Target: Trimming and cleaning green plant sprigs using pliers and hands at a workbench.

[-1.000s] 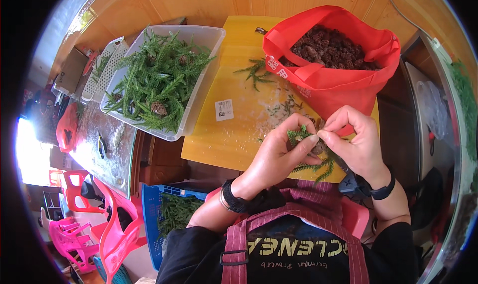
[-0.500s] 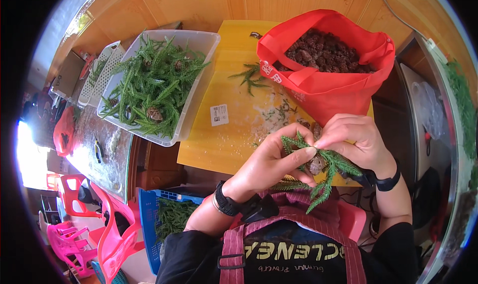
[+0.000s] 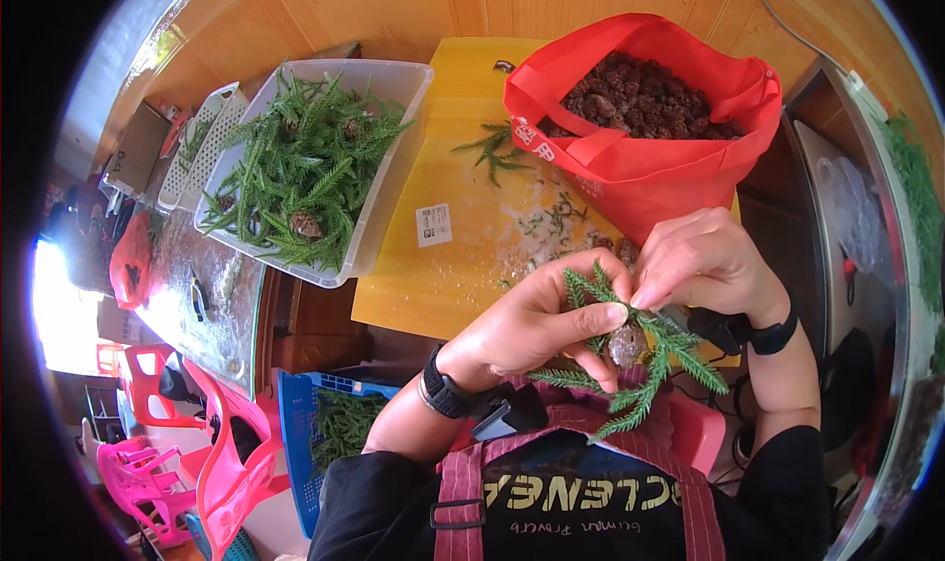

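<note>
Green sprig (image 3: pixel 679 349) and pine cone (image 3: pixel 627 347) have dipped lower since half a second ago. My left hand (image 3: pixel 556 320) has the sprig pinched, right hand (image 3: pixel 701 266) nipping its upper end; cone's just under that grip, fronds poking out below. Red bag (image 3: pixel 669 182) stands beyond on the yellow counter (image 3: pixel 409 290).

Green sprig (image 3: pixel 679 344) lower, more visible; pine cone (image 3: pixel 627 346) more exposed

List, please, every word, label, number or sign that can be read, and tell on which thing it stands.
Wording not copied.
Black shirt: readable yellow lettering with smaller script below, upside down.
Red bag: white characters near its rim.
White label on yellow board: print too small to read.
Brown box: mark too small to read.
</note>
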`<act>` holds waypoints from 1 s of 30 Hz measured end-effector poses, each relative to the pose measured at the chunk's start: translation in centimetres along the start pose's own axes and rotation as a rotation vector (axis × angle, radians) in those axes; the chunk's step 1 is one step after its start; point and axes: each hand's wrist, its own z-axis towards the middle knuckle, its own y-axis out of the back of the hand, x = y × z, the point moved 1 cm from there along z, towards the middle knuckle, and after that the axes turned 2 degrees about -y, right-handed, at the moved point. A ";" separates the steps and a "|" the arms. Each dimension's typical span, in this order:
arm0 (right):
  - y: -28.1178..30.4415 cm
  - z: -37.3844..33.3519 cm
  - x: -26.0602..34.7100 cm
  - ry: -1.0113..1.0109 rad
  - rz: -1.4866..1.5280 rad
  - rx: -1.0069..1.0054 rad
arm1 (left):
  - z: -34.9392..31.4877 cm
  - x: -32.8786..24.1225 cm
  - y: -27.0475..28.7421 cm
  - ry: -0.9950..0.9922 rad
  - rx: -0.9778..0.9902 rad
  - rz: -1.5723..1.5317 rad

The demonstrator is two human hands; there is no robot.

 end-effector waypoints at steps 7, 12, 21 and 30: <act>-0.8 -0.8 0.7 0.014 -0.093 -0.212 | 0.1 -1.2 -0.5 0.024 0.028 0.048; -0.8 -0.2 3.1 0.127 -0.614 -0.157 | 0.4 -0.3 -0.5 -0.021 -0.040 0.209; 0.3 -0.1 2.3 0.150 -0.531 -0.033 | 0.4 -0.3 -0.9 0.027 -0.024 0.181; 0.2 -0.5 2.9 0.008 -0.653 -0.022 | 0.6 0.3 -1.0 -0.053 -0.063 0.211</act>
